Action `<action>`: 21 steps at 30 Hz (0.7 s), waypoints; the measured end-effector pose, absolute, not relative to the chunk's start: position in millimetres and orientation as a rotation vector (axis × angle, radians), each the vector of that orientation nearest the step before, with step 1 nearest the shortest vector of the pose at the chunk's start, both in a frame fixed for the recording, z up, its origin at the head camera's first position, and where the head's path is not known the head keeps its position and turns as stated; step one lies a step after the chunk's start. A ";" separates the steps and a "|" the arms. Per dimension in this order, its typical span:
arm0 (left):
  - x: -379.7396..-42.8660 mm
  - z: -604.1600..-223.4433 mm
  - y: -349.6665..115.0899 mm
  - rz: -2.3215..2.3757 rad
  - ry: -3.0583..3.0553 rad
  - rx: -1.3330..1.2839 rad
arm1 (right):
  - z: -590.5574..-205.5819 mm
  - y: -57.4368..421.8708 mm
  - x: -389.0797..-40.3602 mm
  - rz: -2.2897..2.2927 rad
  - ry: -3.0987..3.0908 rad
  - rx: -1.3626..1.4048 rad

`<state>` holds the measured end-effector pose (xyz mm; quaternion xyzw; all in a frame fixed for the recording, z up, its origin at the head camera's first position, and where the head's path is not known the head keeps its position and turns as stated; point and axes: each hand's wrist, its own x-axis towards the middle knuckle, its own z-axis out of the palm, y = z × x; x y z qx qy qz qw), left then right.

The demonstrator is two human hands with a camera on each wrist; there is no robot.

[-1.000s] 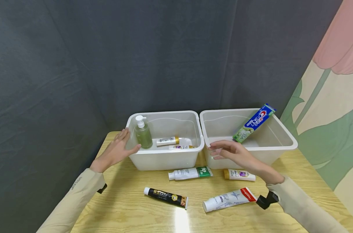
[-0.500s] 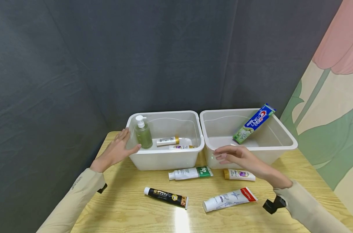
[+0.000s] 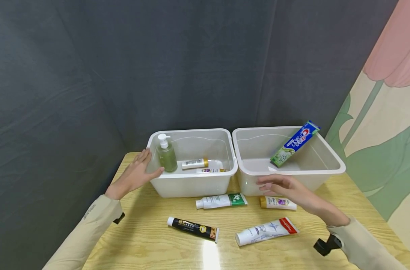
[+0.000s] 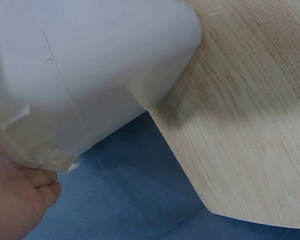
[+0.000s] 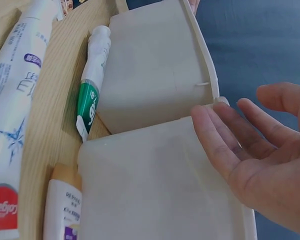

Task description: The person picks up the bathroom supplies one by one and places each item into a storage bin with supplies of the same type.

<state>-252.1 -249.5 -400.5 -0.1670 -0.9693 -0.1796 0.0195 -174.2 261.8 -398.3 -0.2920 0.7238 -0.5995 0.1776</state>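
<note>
My left hand point(image 3: 134, 173) rests on the left end of the left white plastic bin point(image 3: 191, 186), its fingers along the side rim and its thumb over the front corner. In the left wrist view, the fingertips point(image 4: 47, 187) are right at the bin's rim. My right hand point(image 3: 286, 188) holds nothing; its loosely bent fingers hover by the front wall of the right white bin point(image 3: 313, 180). Below it lies a small white tube with a gold cap point(image 3: 278, 202). A green pump bottle point(image 3: 167, 156) stands inside the left bin.
Two small gold-capped tubes point(image 3: 193, 163) lie in the left bin. A Crest toothpaste box point(image 3: 294, 144) leans in the right one. On the wooden table point(image 3: 151, 247) are a white-and-green tube point(image 3: 222, 201), a black tube point(image 3: 193, 228) and a Colgate tube point(image 3: 266, 231). Dark curtain hangs behind.
My right hand has drawn back to the right and slightly toward me along the right bin's front. The left hand, bins and tubes have not moved.
</note>
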 end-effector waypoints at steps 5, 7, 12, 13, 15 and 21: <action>-252.0 -400.5 -249.5 -0.564 -3.005 -0.517 | -402.9 269.6 -172.4 -1.680 2.071 -0.800; -252.0 -400.5 -249.3 -0.564 -3.005 -0.516 | -404.5 273.0 -171.3 -1.672 2.087 -0.779; -252.1 -400.8 -249.2 -0.566 -3.012 -0.512 | -408.9 281.4 -169.1 -1.674 2.105 -0.771; -252.0 -400.8 -249.2 -0.566 -3.013 -0.511 | -409.6 282.9 -168.7 -1.674 2.112 -0.773; -252.0 -400.8 -249.3 -0.568 -3.013 -0.510 | -411.0 286.0 -168.0 -1.661 2.140 -0.770; -252.0 -401.0 -249.3 -0.566 -3.008 -0.509 | -417.6 295.3 -166.7 -1.604 2.225 -0.679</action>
